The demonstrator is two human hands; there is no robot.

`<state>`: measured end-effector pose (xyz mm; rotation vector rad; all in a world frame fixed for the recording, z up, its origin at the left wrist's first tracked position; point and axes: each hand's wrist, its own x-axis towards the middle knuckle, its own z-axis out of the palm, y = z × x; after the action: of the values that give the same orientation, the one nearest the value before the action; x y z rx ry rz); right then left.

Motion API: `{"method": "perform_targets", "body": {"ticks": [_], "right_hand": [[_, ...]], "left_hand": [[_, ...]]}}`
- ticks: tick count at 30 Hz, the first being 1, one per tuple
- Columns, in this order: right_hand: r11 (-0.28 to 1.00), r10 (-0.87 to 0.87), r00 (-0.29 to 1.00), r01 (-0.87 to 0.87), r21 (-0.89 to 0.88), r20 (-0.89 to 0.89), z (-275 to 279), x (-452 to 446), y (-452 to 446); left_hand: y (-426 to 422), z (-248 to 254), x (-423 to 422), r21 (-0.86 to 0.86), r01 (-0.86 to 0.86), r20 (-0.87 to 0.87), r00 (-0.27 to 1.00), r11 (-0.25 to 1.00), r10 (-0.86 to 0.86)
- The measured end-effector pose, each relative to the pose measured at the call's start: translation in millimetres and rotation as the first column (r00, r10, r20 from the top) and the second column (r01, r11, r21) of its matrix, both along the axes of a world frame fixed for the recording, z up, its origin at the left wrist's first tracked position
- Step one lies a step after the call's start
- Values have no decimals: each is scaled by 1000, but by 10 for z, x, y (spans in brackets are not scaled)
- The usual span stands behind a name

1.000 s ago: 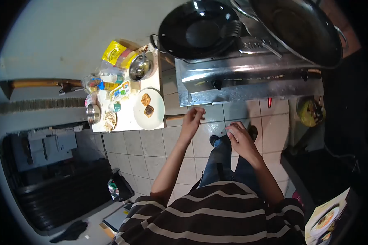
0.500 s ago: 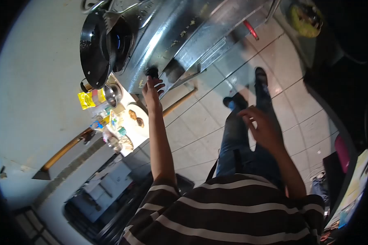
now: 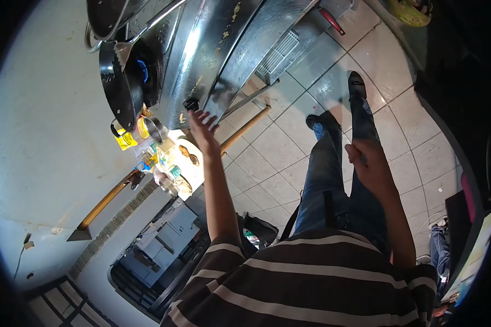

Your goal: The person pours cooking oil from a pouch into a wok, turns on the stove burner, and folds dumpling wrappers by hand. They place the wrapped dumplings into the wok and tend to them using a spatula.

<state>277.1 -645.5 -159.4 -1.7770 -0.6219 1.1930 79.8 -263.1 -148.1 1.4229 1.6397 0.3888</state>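
Observation:
My left hand (image 3: 203, 131) reaches to the black stove knob (image 3: 191, 103) on the front of the steel stove (image 3: 202, 49). Its fingers are spread just beside the knob; whether a fingertip still touches it I cannot tell. A blue flame (image 3: 142, 71) burns at the burner beside a black wok (image 3: 114, 90), which is tilted in this view. Across the wok's rim lies a metal spatula (image 3: 124, 50) with a long handle. My right hand (image 3: 370, 166) hangs in front of my legs, fingers curled in, with nothing visible in it.
A side table past the stove holds a plate with browned food (image 3: 188, 155), a steel bowl (image 3: 157, 131), a yellow packet (image 3: 126, 140) and jars. Another dark pan (image 3: 106, 16) is behind the wok. A red handle (image 3: 331, 20) juts from the stove front. A wooden bar (image 3: 248, 128) runs below.
My left hand's fingers have eased back from the knob. My right hand's fingers have curled in. The view has shifted, and the blue flame shows more plainly.

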Motion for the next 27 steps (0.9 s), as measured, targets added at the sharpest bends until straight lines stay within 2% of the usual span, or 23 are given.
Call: {"method": "perform_targets", "body": {"ticks": [1, 2, 3, 4, 5, 7, 8, 10, 11, 13, 14, 16, 17, 18, 20, 22, 24, 25, 27], "right_hand": [[997, 28, 999, -30, -78, -31, 35, 15, 42], [986, 58, 997, -66, -150, -59, 86, 33, 103], [987, 79, 996, -84, -135, -42, 137, 3, 180], [1000, 15, 1000, -15, 4, -23, 177, -64, 270], [988, -44, 999, 45, 148, -9, 243, -98, 372], [947, -20, 948, -84, 311, 318, 533, -138, 655], [921, 49, 922, -190, 339, 384, 601, -181, 736], [853, 179, 814, -408, 326, 552, 810, -240, 932], [823, 202, 782, -462, 331, 589, 842, -288, 994], [777, 219, 741, -526, 346, 634, 893, -354, 1192], [785, 269, 662, -572, 239, 700, 1058, -334, 1314], [786, 250, 667, -563, 255, 701, 968, -476, 1561], [792, 313, 772, -534, 298, 553, 1047, -528, 1688], [755, 343, 741, -583, 299, 577, 1091, -602, 1788], [705, 414, 690, -656, 271, 594, 1139, -788, 1972], [607, 465, 585, -757, 242, 664, 1348, -1096, 2137], [391, 507, 480, -868, 305, 716, 1520, -1531, 2279], [308, 527, 453, -890, 335, 719, 1518, -1784, 2350], [256, 521, 382, -923, 287, 763, 1552, -2279, 2460]], "left_hand": [[-206, -43, 25, -4, -25, 104, 994, 1000, 25], [-523, -23, 43, -8, 150, 230, 963, 989, -144], [-693, -20, 151, -190, 127, 263, 962, 973, -74], [-1019, 49, 246, -276, 173, 440, 897, 945, -36], [-1235, 38, 276, -498, 140, 466, 876, 856, 128], [-1730, 268, 445, -655, 232, 562, 786, 719, 258], [-1936, 399, 518, -701, 266, 578, 755, 662, 309], [-2297, 702, 548, -721, 188, 564, 718, 667, 408], [-2319, 810, 471, -696, 184, 603, 674, 695, 426], [-2191, 1018, 275, -621, 354, 730, 586, 700, 351], [-2079, 1134, 173, -584, 327, 761, 539, 743, 361], [-1869, 1367, -99, -471, 339, 819, 511, 814, 262], [-1763, 1464, -246, -376, 297, 847, 493, 878, 196], [-1713, 1511, -408, -352, 257, 863, 462, 900, 206], [-1613, 1513, -748, -343, 4, 814, 500, 939, 295], [-1588, 1449, -1054, -332, -76, 839, 432, 940, 331], [-1586, 1367, -1323, -431, -136, 805, 388, 892, 449], [-1578, 1495, -1402, -505, -179, 743, 408, 845, 531], [-1555, 1634, -1748, -545, -166, 755, 327, 822, 568]]}}
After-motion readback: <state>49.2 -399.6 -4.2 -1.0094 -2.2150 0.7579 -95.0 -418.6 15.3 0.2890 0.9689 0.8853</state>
